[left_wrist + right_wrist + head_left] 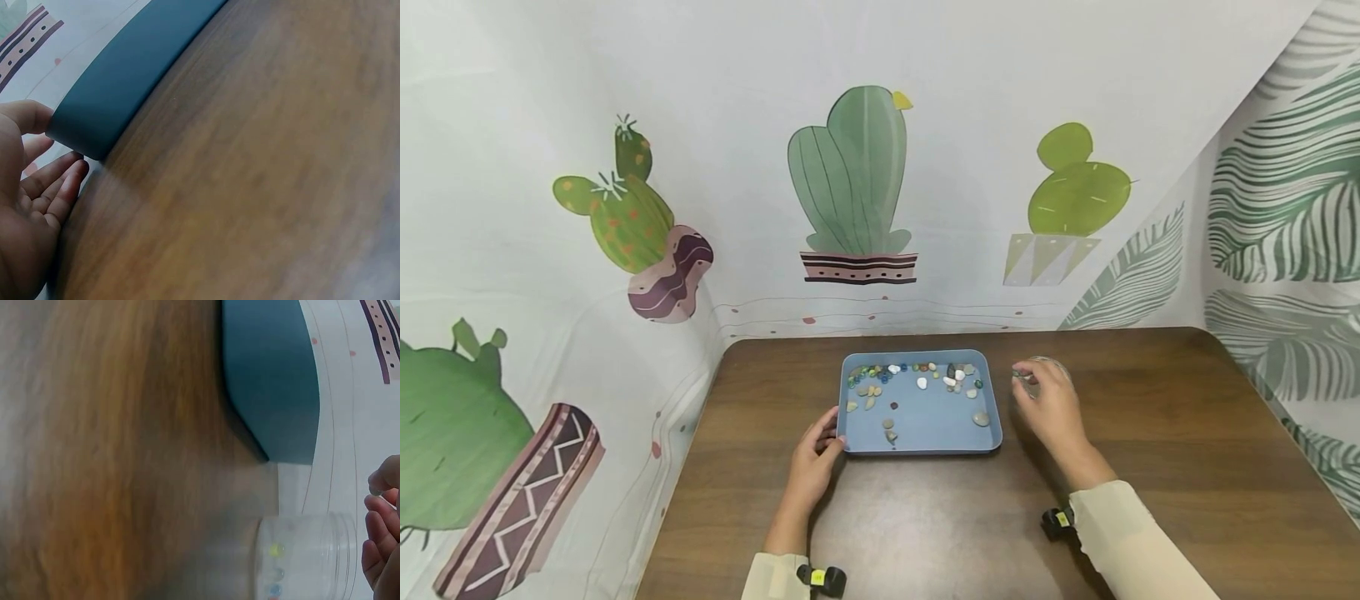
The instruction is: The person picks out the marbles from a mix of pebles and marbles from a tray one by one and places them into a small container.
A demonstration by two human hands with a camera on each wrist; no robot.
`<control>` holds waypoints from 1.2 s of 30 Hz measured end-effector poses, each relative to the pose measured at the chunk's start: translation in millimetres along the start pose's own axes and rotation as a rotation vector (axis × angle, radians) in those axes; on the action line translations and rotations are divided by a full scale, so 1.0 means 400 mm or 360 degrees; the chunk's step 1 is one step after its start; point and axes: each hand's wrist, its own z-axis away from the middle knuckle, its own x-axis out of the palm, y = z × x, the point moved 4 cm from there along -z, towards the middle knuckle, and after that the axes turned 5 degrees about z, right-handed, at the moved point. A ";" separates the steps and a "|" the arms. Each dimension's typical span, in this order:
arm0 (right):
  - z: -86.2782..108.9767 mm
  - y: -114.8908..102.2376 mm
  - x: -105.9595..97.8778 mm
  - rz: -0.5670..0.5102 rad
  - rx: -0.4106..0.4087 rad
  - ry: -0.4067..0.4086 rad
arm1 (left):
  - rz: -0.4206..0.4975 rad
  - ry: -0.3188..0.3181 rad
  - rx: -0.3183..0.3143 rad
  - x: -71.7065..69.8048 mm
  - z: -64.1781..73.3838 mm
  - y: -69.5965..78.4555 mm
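Note:
A light blue rectangular tray lies on the table, holding several pebbles and glass marbles. My left hand holds its near left corner, with thumb and fingers against the tray wall in the left wrist view. To the right of the tray, my right hand pinches a small greenish glass marble between thumb and finger. A clear jar stands below that hand, with several coloured marbles inside; in the head view the hand mostly hides it.
Blue and green marbles cluster at the tray's back left. White and grey stones gather at its back right, and a larger grey pebble lies near the right wall. Behind the brown table hangs a cactus-print cloth.

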 end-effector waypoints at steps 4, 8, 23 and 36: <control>0.003 0.016 -0.013 0.0021 0.0030 0.0011 | 0.0005 0.0001 0.0018 0.000 0.000 0.000; 0.007 0.031 -0.023 0.0068 0.0064 0.0025 | 0.0011 0.0003 0.0036 0.000 -0.001 0.002; 0.015 0.073 -0.040 0.0121 0.0131 0.0041 | -0.0001 -0.0011 -0.0005 0.000 0.003 0.017; 0.027 0.084 -0.031 0.0096 0.0227 -0.0012 | 0.0004 0.0001 0.0028 0.001 -0.001 0.000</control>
